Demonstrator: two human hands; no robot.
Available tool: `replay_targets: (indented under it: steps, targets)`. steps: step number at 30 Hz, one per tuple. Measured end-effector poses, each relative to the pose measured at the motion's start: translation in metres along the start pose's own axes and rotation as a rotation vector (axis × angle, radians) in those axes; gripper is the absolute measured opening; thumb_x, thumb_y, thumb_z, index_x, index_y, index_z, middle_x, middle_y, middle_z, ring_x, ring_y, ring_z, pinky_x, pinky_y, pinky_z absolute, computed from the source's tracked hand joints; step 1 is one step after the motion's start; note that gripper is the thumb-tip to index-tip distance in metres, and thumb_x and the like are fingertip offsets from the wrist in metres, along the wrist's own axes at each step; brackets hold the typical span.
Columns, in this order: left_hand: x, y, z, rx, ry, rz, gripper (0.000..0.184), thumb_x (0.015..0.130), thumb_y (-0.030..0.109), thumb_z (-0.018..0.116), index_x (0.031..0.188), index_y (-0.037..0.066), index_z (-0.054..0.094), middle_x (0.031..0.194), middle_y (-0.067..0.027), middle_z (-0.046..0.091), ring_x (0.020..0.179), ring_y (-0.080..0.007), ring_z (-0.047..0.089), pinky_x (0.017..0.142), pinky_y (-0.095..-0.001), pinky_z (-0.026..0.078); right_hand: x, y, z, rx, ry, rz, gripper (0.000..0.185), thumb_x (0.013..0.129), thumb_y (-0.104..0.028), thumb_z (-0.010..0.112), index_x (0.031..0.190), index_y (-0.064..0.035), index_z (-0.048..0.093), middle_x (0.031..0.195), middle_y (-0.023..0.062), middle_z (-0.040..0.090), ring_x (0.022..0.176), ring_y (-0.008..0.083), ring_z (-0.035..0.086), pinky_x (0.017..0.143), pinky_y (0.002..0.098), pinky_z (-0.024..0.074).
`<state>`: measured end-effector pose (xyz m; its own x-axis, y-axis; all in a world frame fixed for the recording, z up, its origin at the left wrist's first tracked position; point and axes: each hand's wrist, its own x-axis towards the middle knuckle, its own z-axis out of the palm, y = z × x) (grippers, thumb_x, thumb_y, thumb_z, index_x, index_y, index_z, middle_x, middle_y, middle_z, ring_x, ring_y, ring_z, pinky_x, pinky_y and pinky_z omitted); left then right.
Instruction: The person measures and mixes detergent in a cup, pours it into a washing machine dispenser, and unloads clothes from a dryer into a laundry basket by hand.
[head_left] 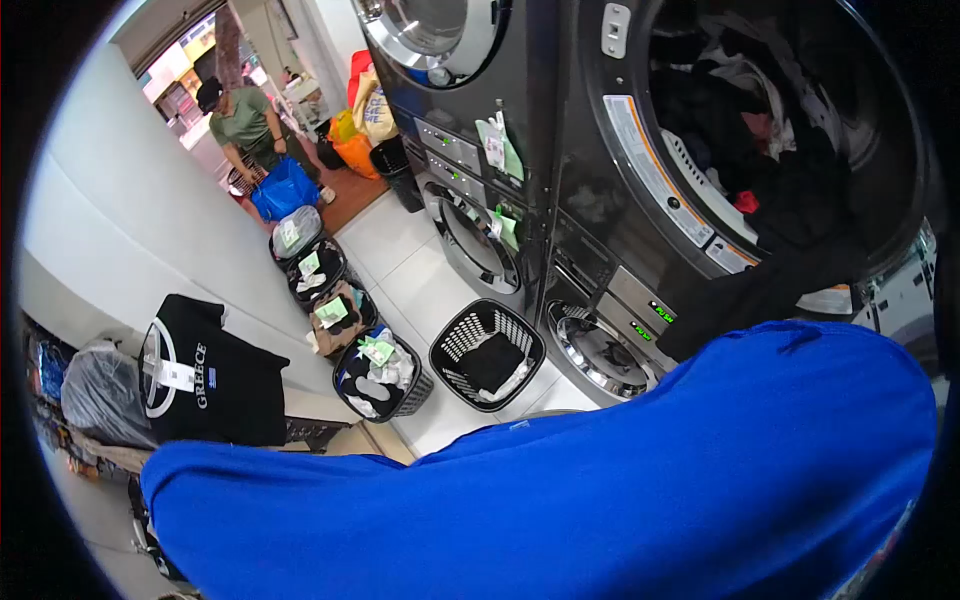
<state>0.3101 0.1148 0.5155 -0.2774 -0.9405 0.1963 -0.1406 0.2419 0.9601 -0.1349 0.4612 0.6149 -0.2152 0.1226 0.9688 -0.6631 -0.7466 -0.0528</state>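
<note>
A large spread of bright blue cloth (560, 480) fills the lower part of the head view, its two upper corners rounded at left and right. Whether it is held up or worn, I cannot tell. Neither my left hand nor my right hand shows; the blue cloth may cover them. Beyond its right edge, a big dryer drum (700, 60) stands open with dark and light laundry (760, 140) inside. Black cloth (740, 295) hangs out over its lower rim. On the floor ahead, a black basket (437, 352) holds a dark cloth and a white piece.
Several filled baskets (415, 400) with paper slips line the left wall. A black GREECE T-shirt (240, 385) hangs at left, beside a plastic-wrapped bundle (100, 390). More stacked machines (440, 150) stand ahead. Near the doorway, a person (245, 125) bends over a blue bag (285, 190).
</note>
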Motion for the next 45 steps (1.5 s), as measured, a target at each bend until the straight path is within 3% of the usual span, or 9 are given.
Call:
replay_targets:
  steps: [5,10,13,17,21,28,34,40,45]
  targets:
    - [0.022,0.042,0.037,-0.493,0.136,0.178,0.025,0.094,0.011,0.060,0.116,-0.002,0.058,0.106,-0.0167,0.066,0.094,-0.0265,0.064,0.086,-0.0366,0.052,0.004,0.075,0.028,-0.626,0.211,0.193,0.027,0.100,-0.009,0.050,0.125,0.0004,0.050,0.131,0.0249,0.054,0.115,0.0311,0.060,0.099,0.0438,0.0500]
    - [-0.015,0.046,0.100,-0.268,0.768,0.751,0.040,0.098,0.025,0.053,0.129,-0.001,0.049,0.126,-0.0212,0.057,0.109,-0.0301,0.059,0.095,-0.0417,0.049,-0.013,0.085,0.006,0.620,-0.219,0.339,0.031,0.101,-0.026,0.047,0.123,-0.0044,0.050,0.119,0.0219,0.055,0.107,0.0317,0.056,0.095,0.0482,0.0473]
    - [0.004,0.071,0.182,0.002,0.214,0.801,0.050,0.097,0.033,0.054,0.133,0.000,0.046,0.130,-0.0215,0.053,0.114,-0.0309,0.056,0.097,-0.0429,0.048,-0.002,0.109,0.040,0.609,-0.487,0.264,0.026,0.097,-0.019,0.051,0.119,-0.0057,0.053,0.116,0.0229,0.056,0.106,0.0326,0.057,0.092,0.0474,0.0479]
    - [0.095,0.081,0.268,-1.122,-0.536,0.177,0.063,0.094,0.045,0.054,0.138,0.001,0.042,0.136,-0.0219,0.049,0.120,-0.0320,0.053,0.101,-0.0445,0.046,-0.041,0.147,0.204,0.127,-0.465,0.104,0.030,0.081,-0.011,0.073,0.106,-0.0041,0.058,0.127,0.0220,0.054,0.116,0.0330,0.056,0.099,0.0360,0.0417]
    - [0.076,0.015,0.277,-1.541,-0.647,0.004,0.076,0.092,0.056,0.054,0.144,0.003,0.037,0.142,-0.0223,0.044,0.127,-0.0331,0.049,0.104,-0.0461,0.044,-0.081,0.184,0.213,-0.034,-0.668,0.721,0.026,0.083,-0.013,0.071,0.103,-0.0022,0.058,0.098,0.0096,0.065,0.092,0.0232,0.064,0.083,0.0322,0.0474]
    - [0.009,-0.139,0.201,-0.420,-0.098,-0.309,0.051,0.083,0.005,0.073,0.130,0.000,0.054,0.119,-0.0074,0.064,0.110,-0.0206,0.059,0.100,-0.0358,0.043,-0.227,0.276,0.164,0.092,-0.980,1.169,0.047,0.076,-0.002,0.075,0.119,-0.0053,0.056,0.101,0.0101,0.066,0.095,0.0186,0.063,0.085,0.0327,0.0503]
    - [-0.014,-0.254,0.218,0.325,-0.338,-0.270,0.039,0.082,0.015,0.072,0.117,0.001,0.064,0.103,-0.0156,0.069,0.098,-0.0252,0.066,0.089,-0.0346,0.050,-0.293,0.275,0.090,-0.394,-1.451,0.925,0.035,0.075,-0.013,0.075,0.109,-0.0074,0.066,0.108,0.0172,0.065,0.103,0.0347,0.063,0.087,0.0429,0.0515]
    - [-0.080,-0.267,0.208,0.762,-1.101,-0.417,0.070,0.083,0.056,0.068,0.135,0.011,0.055,0.122,-0.0247,0.063,0.115,-0.0382,0.060,0.096,-0.0431,0.048,-0.050,0.252,-0.009,-0.935,-0.393,0.128,0.019,0.080,-0.011,0.069,0.095,0.0004,0.067,0.108,0.0176,0.063,0.105,0.0365,0.059,0.094,0.0440,0.0476]
    - [-0.064,-0.254,0.210,0.711,-1.132,-0.347,0.069,0.083,0.052,0.069,0.136,0.011,0.054,0.127,-0.0240,0.060,0.117,-0.0378,0.059,0.097,-0.0427,0.047,0.024,0.317,-0.130,-1.821,-0.518,0.721,0.092,0.072,-0.032,0.083,0.149,-0.0212,0.034,0.130,0.0315,0.052,0.129,0.0450,0.045,0.107,0.0456,0.0358]
